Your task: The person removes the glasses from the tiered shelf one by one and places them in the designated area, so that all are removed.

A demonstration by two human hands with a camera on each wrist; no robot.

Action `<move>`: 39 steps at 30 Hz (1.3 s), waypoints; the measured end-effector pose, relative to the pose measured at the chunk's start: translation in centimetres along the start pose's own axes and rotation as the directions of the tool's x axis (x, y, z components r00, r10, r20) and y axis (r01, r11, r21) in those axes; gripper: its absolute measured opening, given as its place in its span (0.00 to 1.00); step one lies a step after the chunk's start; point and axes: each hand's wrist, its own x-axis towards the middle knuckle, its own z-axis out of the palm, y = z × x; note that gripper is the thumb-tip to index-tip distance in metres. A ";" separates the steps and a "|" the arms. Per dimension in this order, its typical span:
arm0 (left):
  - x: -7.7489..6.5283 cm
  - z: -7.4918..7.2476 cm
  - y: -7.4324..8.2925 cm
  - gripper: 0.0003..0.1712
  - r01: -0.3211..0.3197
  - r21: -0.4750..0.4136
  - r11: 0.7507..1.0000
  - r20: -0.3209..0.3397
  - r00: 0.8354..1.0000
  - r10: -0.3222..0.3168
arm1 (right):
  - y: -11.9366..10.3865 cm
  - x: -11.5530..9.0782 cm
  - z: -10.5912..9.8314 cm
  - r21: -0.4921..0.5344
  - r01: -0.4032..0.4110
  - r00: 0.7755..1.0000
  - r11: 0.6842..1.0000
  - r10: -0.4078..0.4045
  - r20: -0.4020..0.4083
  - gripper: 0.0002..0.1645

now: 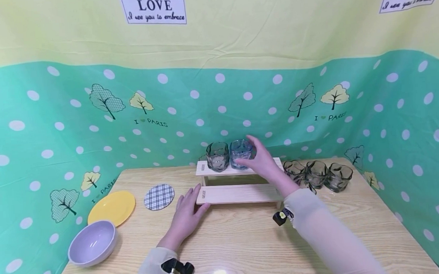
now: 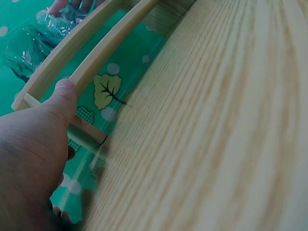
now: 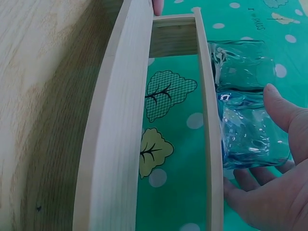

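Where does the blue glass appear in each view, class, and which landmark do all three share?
Head: the blue glass is near centre, in the right hand.
Left wrist: upper left, near the top edge.
Right wrist: right of centre, between thumb and fingers.
Shared landmark: the wooden rack.

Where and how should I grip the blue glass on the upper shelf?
Grip the blue glass by its side walls, probably from the right: thumb near, fingers behind. It stands upright without a visible handle; the smoky glass beside it crowds its left, while the upper shelf has no glass on its right.
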 end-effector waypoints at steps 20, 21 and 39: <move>-0.1 0.0 0.1 0.47 0.006 -0.002 1.000 0.017 1.000 -0.006 | -0.5 0.0 0.7 -0.007 -0.034 0.999 0.999 0.034 -0.008 0.64; -0.1 0.0 0.1 0.47 0.007 -0.001 1.000 0.017 1.000 -0.007 | -0.5 0.0 0.7 -0.008 -0.038 0.999 0.999 0.038 -0.008 0.64; -0.1 -0.1 0.1 0.47 0.010 -0.011 1.000 0.016 1.000 -0.010 | -0.7 0.3 0.8 -0.026 -0.055 0.998 0.998 0.054 -0.022 0.62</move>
